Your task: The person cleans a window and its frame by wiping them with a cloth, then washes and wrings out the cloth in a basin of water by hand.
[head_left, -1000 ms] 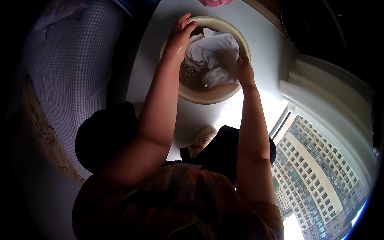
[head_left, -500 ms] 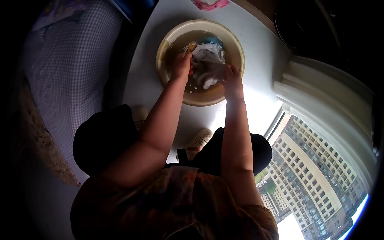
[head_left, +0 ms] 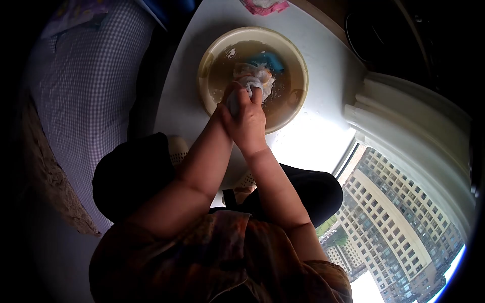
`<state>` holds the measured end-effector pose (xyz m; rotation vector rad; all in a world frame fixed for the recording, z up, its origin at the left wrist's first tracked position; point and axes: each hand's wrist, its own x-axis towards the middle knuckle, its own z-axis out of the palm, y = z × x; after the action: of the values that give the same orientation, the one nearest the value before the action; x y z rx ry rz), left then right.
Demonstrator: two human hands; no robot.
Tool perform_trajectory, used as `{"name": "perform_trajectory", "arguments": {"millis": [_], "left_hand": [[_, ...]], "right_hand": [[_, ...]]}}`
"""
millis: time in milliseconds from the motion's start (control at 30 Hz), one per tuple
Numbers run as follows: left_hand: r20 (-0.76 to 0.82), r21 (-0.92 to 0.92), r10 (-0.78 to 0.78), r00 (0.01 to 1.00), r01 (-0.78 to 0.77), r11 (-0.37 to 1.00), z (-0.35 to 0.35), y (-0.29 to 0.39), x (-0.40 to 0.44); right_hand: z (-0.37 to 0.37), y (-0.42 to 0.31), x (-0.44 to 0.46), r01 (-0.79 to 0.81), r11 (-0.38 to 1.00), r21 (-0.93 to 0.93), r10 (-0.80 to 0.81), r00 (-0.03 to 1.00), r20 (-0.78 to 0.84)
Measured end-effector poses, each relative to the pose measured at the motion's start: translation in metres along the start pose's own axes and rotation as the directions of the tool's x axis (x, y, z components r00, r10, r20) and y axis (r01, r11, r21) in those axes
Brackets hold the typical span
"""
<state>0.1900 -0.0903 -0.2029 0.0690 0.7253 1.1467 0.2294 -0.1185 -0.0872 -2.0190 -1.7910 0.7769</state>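
Observation:
A round cream basin of murky water stands on the pale floor in front of me. Over its near side, my right hand is closed around a wet white cloth, fingers curled over its bunched part. My left hand grips the same cloth from the left, mostly covered by the right hand and the cloth. The two hands touch, one against the other. The cloth's crumpled far end spreads at the water, with some orange colour in it. Just beyond lies a blue item, partly under water, its kind unclear.
A pink and white cloth item lies beyond the basin. On the left is a bed or seat with a checked cover. To the right are a pale curtain and a window with buildings outside. My shoe is near the basin.
My right hand has moved left to meet my left hand. The cloth, spread between them before, is now bunched in both hands, and the blue item shows more.

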Motion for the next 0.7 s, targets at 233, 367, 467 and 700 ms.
{"name": "perform_trajectory", "arguments": {"millis": [233,367,467,700], "left_hand": [[-0.366,0.192,-0.217,0.905,0.302,0.934,-0.015,-0.002,0.034],[-0.369,0.410,-0.109,0.923,0.267,0.872,0.023,0.059,0.019],[-0.274,0.710,0.465,0.842,-0.149,0.688,-0.039,0.025,0.058],[-0.595,0.542,0.108,0.796,0.299,0.785,-0.016,0.001,0.024]], "right_hand": [[0.034,0.165,0.078,-0.275,0.961,0.034,0.276,0.960,-0.039],[0.025,0.196,0.066,-0.456,0.821,0.343,0.455,0.886,0.088],[0.054,0.209,0.059,0.091,0.834,-0.544,-0.012,0.989,0.146],[0.060,0.154,0.049,-0.495,0.857,0.143,0.488,0.869,0.082]]}}
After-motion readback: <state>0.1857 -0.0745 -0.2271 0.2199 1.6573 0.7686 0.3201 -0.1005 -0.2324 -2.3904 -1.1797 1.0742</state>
